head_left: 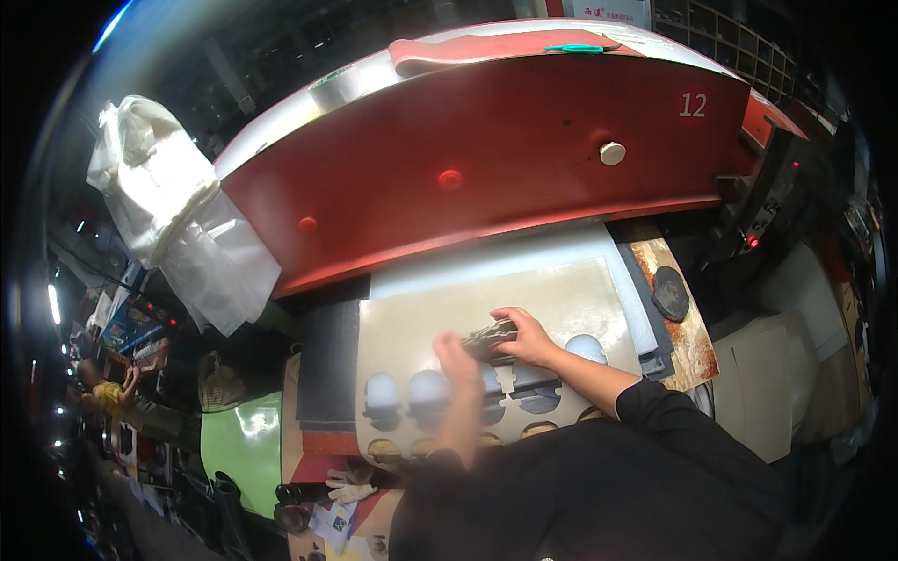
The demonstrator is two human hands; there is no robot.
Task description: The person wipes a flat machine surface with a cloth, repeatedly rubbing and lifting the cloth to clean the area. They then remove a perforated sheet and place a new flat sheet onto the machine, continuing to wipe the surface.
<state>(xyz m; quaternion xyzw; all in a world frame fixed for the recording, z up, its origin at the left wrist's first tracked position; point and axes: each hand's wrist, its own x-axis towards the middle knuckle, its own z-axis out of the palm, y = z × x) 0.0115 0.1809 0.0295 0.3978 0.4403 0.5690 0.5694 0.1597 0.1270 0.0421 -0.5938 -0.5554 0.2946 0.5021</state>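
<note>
The right hand (528, 338) has its fingers closed around a dark metal cutting die (488, 338), holding it on a tan sheet (524, 294). The left hand (458, 360) hovers just beside the die, blurred; whether its fingers are curled or spread I cannot tell, and it shows nothing in its grasp. The sheet lies flat on the worktop (486, 266) and carries rows of rounded cut-out holes (430, 388) along its near edge, pale board showing through them. A white glove (351, 486) lies near the lower edge. A round dark disc (670, 293) rests on a rusty plate (687, 327) to the right. Beyond the sheet rises a wide red machine head (486, 159) with a pale knob (612, 153). A clear plastic bag (178, 215) hangs at the far left.
</note>
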